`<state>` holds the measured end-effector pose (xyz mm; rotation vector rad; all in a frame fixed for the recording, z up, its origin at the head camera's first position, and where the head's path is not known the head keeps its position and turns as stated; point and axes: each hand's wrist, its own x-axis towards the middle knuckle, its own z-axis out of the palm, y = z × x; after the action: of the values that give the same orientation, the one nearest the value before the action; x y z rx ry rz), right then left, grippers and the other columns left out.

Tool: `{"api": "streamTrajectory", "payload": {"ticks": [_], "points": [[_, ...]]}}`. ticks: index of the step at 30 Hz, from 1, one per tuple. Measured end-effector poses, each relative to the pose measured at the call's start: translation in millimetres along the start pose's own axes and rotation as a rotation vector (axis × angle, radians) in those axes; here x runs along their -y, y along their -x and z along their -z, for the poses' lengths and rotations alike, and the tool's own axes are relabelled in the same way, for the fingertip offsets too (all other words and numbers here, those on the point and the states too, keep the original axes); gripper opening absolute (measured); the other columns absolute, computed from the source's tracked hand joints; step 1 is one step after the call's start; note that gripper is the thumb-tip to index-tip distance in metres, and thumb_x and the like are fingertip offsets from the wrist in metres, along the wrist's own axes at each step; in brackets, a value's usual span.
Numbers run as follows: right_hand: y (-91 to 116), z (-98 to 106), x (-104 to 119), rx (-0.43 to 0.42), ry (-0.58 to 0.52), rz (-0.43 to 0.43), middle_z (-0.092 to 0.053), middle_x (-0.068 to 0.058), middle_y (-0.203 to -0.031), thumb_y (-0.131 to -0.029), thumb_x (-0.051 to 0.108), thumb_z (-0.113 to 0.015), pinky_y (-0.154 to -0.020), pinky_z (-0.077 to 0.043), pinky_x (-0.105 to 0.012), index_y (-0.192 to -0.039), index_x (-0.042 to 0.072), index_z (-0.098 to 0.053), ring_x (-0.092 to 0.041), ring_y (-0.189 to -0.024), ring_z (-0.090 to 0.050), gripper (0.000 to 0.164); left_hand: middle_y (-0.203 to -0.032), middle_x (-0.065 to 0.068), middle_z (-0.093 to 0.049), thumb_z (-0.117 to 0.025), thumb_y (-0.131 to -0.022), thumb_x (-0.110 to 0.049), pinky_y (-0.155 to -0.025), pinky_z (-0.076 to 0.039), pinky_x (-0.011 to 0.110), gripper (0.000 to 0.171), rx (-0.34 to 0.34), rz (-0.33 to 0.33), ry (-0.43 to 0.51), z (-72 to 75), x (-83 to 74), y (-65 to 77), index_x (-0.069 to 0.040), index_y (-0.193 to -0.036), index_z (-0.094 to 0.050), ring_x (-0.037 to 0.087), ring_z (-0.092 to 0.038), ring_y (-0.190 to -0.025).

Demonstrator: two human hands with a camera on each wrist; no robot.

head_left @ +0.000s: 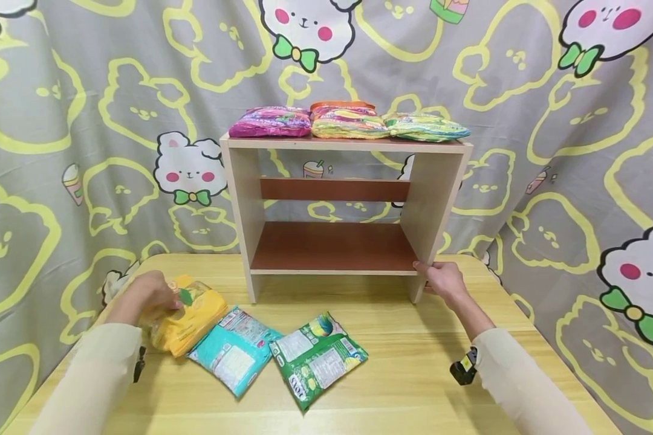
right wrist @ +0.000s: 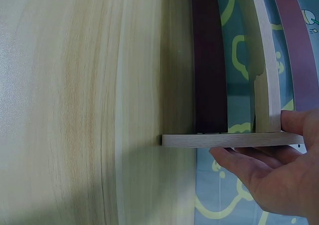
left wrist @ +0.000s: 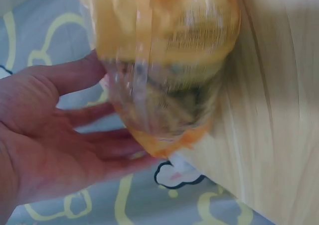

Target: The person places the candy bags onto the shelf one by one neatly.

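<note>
My left hand is at the left end of a yellow snack packet, part clear plastic. In the left wrist view its thumb and fingers meet the packet's edge, pinching it; some fingertips are hidden behind the packet. My right hand grips the right side panel of a small wooden shelf, low on its front edge. The right wrist view puts the thumb on one face of the panel and the fingers on the other.
A teal packet and a green packet lie on the wooden table. Along the shelf top sit a purple packet, an orange-and-yellow packet and a light green packet. A patterned curtain hangs behind.
</note>
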<state>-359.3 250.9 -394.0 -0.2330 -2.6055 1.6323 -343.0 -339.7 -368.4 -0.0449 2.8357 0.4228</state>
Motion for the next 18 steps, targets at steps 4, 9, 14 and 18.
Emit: {"api": "streamTrajectory", "payload": {"ticks": [4,9,14,18], "points": [[0.4,-2.0,-0.1,0.0,-0.004,0.0,-0.054,-0.028,-0.127,-0.093,0.034,-0.058,-0.076,-0.057,-0.031,-0.123,-0.01,-0.057,-0.034,-0.1,-0.065,0.053,-0.112,0.039,-0.053,-0.063,-0.079,-0.009,-0.084,-0.048,0.05,0.051,-0.068,-0.064,0.053,-8.3,-0.9,-9.6,0.02,-0.119,-0.049,0.04,-0.054,-0.09],[0.1,-1.3,-1.0,0.001,-0.011,0.001,-0.054,-0.028,-0.127,-0.093,0.034,-0.058,-0.078,-0.057,-0.033,-0.123,-0.01,-0.057,-0.034,-0.101,-0.064,0.053,-0.118,0.036,-0.052,-0.057,-0.077,-0.005,-0.068,-0.045,0.034,0.056,-0.098,-0.072,0.107,-16.2,-0.2,-18.6,0.017,-0.128,-0.046,0.032,-0.05,-0.082],[0.0,-1.4,-2.7,-0.001,-0.012,-0.002,-0.054,-0.028,-0.126,-0.093,0.034,-0.058,-0.078,-0.057,-0.034,-0.122,-0.01,-0.057,-0.035,-0.102,-0.064,0.053,-0.11,0.031,-0.055,-0.058,-0.078,-0.004,-0.058,-0.04,0.028,0.057,-0.083,-0.067,0.172,-19.7,-1.2,-21.6,0.018,-0.129,-0.044,0.029,-0.052,-0.079],[0.3,-1.5,-2.5,-0.006,-0.014,0.003,-0.054,-0.028,-0.127,-0.093,0.035,-0.059,-0.077,-0.057,-0.034,-0.123,-0.01,-0.057,-0.036,-0.102,-0.064,0.054,-0.114,0.033,-0.054,-0.058,-0.078,-0.004,-0.06,-0.041,0.029,0.058,-0.077,-0.059,0.177,-20.0,-1.5,-20.9,0.018,-0.13,-0.043,0.031,-0.052,-0.083]]}}
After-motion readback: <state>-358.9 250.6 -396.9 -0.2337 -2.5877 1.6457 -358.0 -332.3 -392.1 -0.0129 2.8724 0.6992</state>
